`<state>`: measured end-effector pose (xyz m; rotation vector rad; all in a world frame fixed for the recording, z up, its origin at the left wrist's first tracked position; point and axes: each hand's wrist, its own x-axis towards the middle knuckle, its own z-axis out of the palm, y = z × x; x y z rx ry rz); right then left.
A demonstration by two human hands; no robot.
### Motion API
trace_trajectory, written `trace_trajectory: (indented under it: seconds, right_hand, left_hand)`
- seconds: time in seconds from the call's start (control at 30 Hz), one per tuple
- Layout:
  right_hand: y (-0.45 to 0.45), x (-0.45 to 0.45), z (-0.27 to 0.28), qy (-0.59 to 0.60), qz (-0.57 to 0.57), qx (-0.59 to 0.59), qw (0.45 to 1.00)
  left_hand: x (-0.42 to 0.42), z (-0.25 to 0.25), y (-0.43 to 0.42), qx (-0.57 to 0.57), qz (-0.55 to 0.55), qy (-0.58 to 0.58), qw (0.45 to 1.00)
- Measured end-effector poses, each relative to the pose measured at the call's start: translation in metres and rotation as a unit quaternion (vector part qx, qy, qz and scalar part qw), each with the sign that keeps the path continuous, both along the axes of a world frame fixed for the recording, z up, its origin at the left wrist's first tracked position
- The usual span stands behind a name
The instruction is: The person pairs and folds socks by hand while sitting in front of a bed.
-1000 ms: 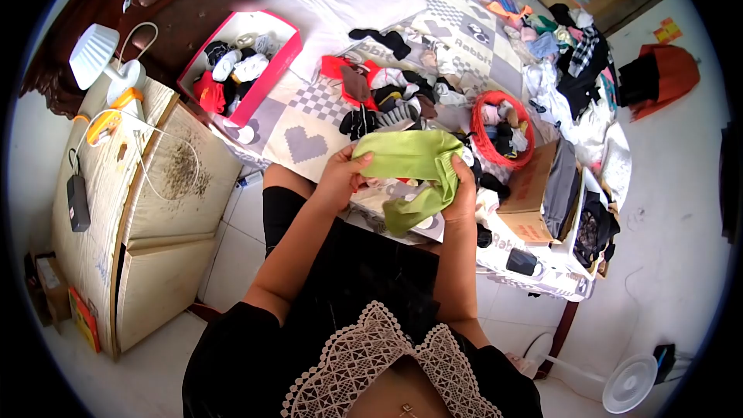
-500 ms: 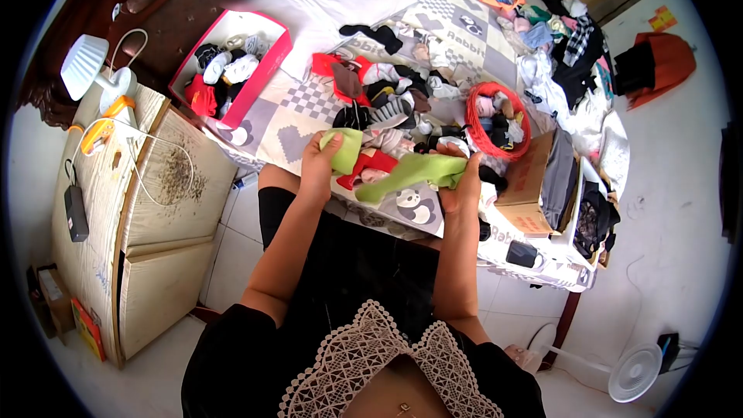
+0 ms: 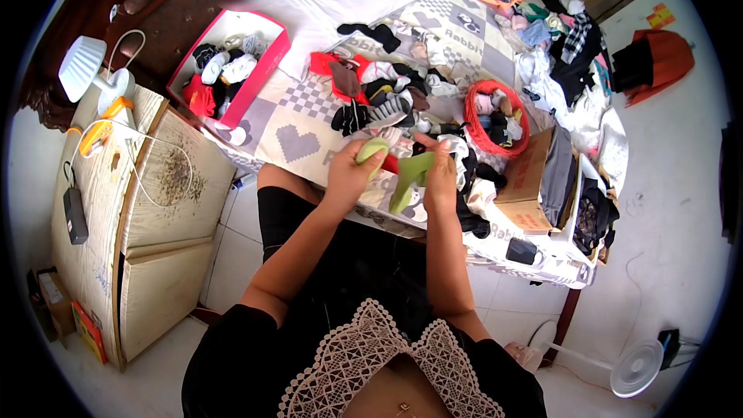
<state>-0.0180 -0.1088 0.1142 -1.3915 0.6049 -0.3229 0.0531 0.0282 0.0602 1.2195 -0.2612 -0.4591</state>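
My left hand (image 3: 350,176) is closed round a light green sock (image 3: 372,151), whose folded end pokes out above my fingers. In my right hand (image 3: 441,179) is a second light green sock (image 3: 408,182), hanging down toward the left from under the thumb. The two hands are close together over the bed's near edge, a small gap between the socks. Just beyond them lies a loose heap of socks (image 3: 391,112) in black, grey, red and white. Something red shows between my hands, partly hidden.
A pink-rimmed box (image 3: 267,81) of socks stands at left, a red round basket (image 3: 472,120) at right. Beside that are a cardboard box (image 3: 526,182) and a clothes pile (image 3: 569,54). A wooden cabinet (image 3: 166,209) with a lamp (image 3: 85,66) flanks the bed.
My hands have drawn closer together, the left moving right and slightly down, the right moving slightly left. The right-hand sock, stretched out sideways before, now hangs bunched and shorter.
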Motion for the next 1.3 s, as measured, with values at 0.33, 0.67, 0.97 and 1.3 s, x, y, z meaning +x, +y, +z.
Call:
trace_trajectory:
  seconds: [0.33,0.67,0.97,1.3]
  right_hand:
    - [0.013,-0.003,-0.005,-0.149,0.100,0.046,0.983]
    - [0.004,-0.015,-0.008,-0.142,0.014,-0.012,0.990]
    - [0.007,-0.019,-0.006,-0.135,0.039,-0.026,0.990]
    - [0.001,-0.015,-0.018,-0.196,-0.045,0.047,0.978]
  left_hand:
    - [-0.004,0.022,-0.007,0.068,0.034,-0.148,0.986]
    - [0.013,0.022,0.007,0.065,-0.034,-0.119,0.990]
    - [0.010,0.031,0.002,-0.005,-0.074,0.003,0.997]
    - [0.013,0.017,0.000,0.040,-0.013,-0.079,0.996]
